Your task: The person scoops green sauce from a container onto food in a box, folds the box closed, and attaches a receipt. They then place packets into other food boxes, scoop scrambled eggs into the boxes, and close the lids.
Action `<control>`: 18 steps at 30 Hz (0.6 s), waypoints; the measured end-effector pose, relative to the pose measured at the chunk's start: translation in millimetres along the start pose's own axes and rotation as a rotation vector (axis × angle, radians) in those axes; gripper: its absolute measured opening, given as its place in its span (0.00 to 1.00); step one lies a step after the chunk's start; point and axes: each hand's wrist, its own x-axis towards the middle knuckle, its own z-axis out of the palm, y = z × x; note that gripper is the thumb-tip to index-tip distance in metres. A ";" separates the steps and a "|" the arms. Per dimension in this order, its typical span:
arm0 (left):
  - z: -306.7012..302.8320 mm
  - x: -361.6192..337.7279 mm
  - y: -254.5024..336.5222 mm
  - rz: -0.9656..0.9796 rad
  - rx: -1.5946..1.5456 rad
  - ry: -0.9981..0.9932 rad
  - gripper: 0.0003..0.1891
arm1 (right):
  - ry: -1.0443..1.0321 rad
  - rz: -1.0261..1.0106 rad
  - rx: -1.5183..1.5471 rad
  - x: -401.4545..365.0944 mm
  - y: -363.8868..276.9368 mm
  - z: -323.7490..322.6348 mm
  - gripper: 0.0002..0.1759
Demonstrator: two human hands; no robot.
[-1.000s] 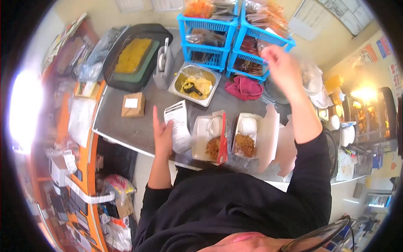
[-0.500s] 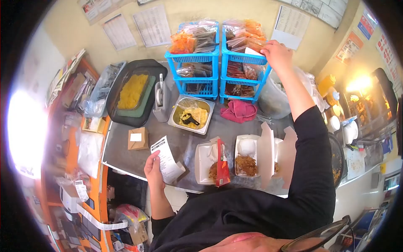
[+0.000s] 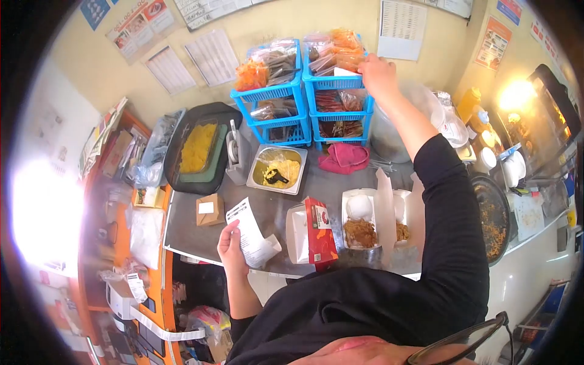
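My left hand point(image 3: 231, 244) pinches a long printed receipt point(image 3: 250, 234) above the counter's front edge. Up at the top tier of the right blue basket rack point(image 3: 336, 81), my right hand point(image 3: 378, 76) has its fingers curled at the right rim, beside a white piece point(image 3: 347, 72); what is between them is hidden. Packed sachets point(image 3: 347, 41) fill that tier. Below stand a red-lidded carton point(image 3: 321, 228), its lid leaning over its tray, and an open white carton point(image 3: 359, 187) with rice point(image 3: 360, 207) and fried chicken point(image 3: 360, 233). Another food carton point(image 3: 401, 213) is partly hidden by raised flaps.
A second blue rack point(image 3: 267, 94) stands left. On the counter are a metal pan point(image 3: 277, 190) with yellow food and a black scoop, a brown box point(image 3: 210, 210), a pink cloth point(image 3: 344, 158) and a black tray point(image 3: 226, 115). A clear tub point(image 3: 389, 140) sits beside my right forearm.
The view has shifted slightly. The red carton's lid now leans further left, covering the food that showed before. My right hand stays at the rack's rim; my left still holds the receipt.
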 end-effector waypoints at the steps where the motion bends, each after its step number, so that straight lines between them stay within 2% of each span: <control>1: 0.1 -0.9 0.4 -0.010 -0.003 0.002 0.11 | -0.008 -0.001 0.096 2.1 4.8 9.2 0.08; 2: 0.8 -3.3 2.9 -0.007 -0.001 -0.001 0.11 | -0.022 0.000 0.192 1.5 11.1 18.6 0.08; 5: 2.6 -9.6 10.2 0.017 0.003 -0.011 0.11 | 0.217 0.094 0.365 8.8 14.6 -8.8 0.07; 7: -0.7 -11.2 10.4 0.048 -0.004 -0.019 0.10 | 0.315 -0.020 0.470 10.4 26.5 -45.7 0.07; 10: 4.5 -17.2 16.0 0.051 0.045 0.060 0.10 | 0.025 0.130 0.585 -19.4 36.1 -124.8 0.07; 14: 9.0 -14.3 9.8 0.000 -0.015 -0.062 0.15 | -0.437 0.309 0.668 -97.7 48.4 -192.8 0.08; 16: 22.7 -11.7 10.5 -0.050 -0.034 -0.101 0.15 | -0.583 0.407 0.655 -144.8 54.2 -205.0 0.09; 18: 36.2 -12.6 13.3 -0.071 -0.044 -0.166 0.15 | -0.535 0.277 0.600 -193.9 63.7 -196.4 0.09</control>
